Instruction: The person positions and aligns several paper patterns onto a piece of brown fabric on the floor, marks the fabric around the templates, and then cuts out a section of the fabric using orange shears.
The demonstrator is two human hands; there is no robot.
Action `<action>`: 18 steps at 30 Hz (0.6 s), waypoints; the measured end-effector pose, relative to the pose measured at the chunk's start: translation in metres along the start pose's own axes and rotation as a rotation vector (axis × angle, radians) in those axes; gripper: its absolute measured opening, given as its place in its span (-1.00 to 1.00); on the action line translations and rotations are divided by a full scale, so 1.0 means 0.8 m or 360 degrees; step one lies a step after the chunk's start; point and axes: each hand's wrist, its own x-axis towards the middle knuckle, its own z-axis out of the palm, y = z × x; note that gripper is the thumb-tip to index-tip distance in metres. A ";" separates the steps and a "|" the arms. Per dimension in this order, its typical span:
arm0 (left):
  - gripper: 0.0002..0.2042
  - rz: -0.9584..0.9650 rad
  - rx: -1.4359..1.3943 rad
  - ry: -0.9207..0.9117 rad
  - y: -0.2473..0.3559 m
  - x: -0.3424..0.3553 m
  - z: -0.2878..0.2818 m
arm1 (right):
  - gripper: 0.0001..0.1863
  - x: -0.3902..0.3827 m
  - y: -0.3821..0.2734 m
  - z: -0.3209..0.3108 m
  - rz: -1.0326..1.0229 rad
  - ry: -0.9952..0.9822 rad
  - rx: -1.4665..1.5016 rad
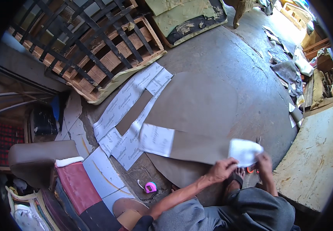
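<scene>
A long strip of brown leatherette (201,146) stretches across in front of me, its white backing turned up at both ends. My left hand (223,170) pinches the near edge of its right end. At that end's right corner is my right hand (264,162), a little blurred, with its fingers closed on the material. Orange scissor handles (250,169) show between my hands beside my foot; the rest of the scissors is largely hidden. Under the strip lies a larger sheet of brown leatherette (197,102).
White-backed cut pieces (114,111) lie left of the sheet. A pink tape measure (150,187) rests on the floor nearby. Beyond stands a wooden frame with black webbing (108,57). A pale board (312,158) is at the right; cushioned furniture parts (78,181) are at the left.
</scene>
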 end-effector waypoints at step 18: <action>-0.29 -0.0533 0.1879 0.1318 -0.080 -0.003 -0.160 | -0.29 -0.008 -0.040 0.168 -0.1369 -0.0765 -0.1284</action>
